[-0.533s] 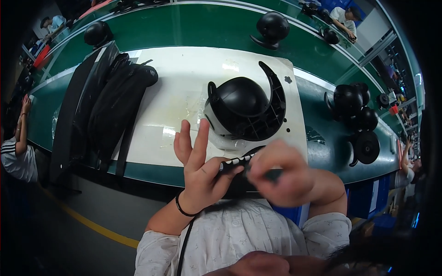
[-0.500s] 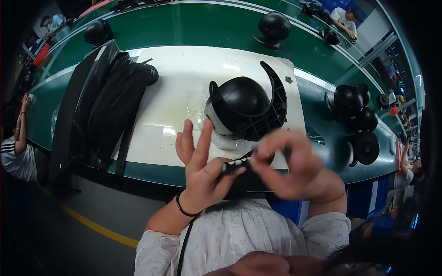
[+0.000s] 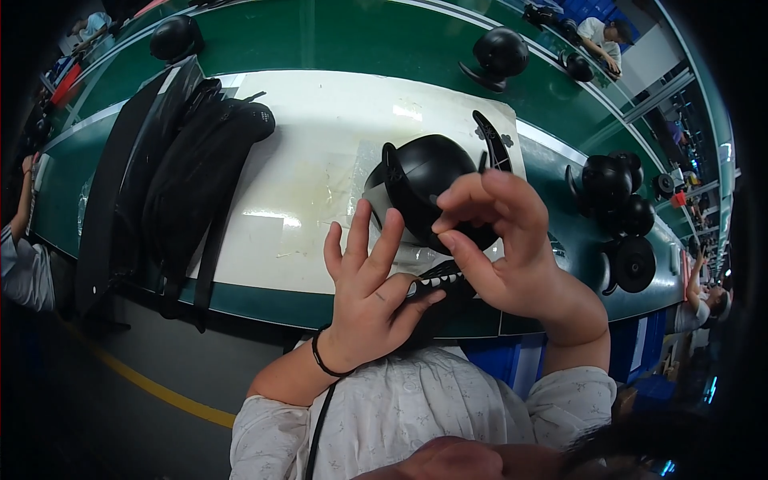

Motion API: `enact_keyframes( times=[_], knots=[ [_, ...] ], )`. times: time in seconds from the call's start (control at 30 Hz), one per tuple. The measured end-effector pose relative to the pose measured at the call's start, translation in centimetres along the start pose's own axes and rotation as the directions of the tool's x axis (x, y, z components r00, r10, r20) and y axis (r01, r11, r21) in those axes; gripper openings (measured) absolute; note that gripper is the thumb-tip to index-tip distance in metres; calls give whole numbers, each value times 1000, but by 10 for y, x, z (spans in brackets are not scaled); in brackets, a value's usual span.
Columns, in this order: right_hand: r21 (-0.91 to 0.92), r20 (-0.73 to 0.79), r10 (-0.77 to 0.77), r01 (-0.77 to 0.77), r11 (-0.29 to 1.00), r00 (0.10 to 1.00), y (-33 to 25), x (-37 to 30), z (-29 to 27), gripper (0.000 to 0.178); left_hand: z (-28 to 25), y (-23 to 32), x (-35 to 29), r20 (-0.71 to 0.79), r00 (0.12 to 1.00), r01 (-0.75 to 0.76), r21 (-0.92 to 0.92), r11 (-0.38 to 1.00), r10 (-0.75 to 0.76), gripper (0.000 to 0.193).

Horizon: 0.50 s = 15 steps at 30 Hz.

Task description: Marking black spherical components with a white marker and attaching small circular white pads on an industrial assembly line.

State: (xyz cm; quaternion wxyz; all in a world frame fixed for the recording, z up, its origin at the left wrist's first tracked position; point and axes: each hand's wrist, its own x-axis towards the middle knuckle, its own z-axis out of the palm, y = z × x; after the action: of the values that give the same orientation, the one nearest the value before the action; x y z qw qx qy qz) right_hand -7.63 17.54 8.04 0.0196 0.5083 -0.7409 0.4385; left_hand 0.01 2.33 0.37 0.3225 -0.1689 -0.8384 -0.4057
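My left hand pinches a narrow black piece with a row of white marks between thumb and forefinger, its other fingers spread. My right hand is raised just above that piece, thumb and forefinger brought together. Whatever may be between those fingertips is too small to make out. Just beyond both hands, a rounded glossy black housing with curved arms rests on clear plastic wrap. The right hand hides part of this housing.
White sheeting covers the middle of the green bench. Black fabric bags lie at left beside a long black panel. Several similar black housings stand at right, another at the back. Other people work around.
My right hand has lifted up and away from the black piece, its fingertips now apart from it. The left hand keeps its pinch and has shifted slightly right.
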Motion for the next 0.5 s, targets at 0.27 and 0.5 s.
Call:
enact_keyframes(
  times=[0.27,0.5],
  knots=[
    [-353,83,-250,263,898,965,-16,-7,3,48,1,-4,0,-14,1000,-12,-34,999,12,27],
    [2,-83,-26,26,1000,996,-1,20,-19,72,3,-4,1,-2,1000,3,-45,999,-3,26]
  ],
)
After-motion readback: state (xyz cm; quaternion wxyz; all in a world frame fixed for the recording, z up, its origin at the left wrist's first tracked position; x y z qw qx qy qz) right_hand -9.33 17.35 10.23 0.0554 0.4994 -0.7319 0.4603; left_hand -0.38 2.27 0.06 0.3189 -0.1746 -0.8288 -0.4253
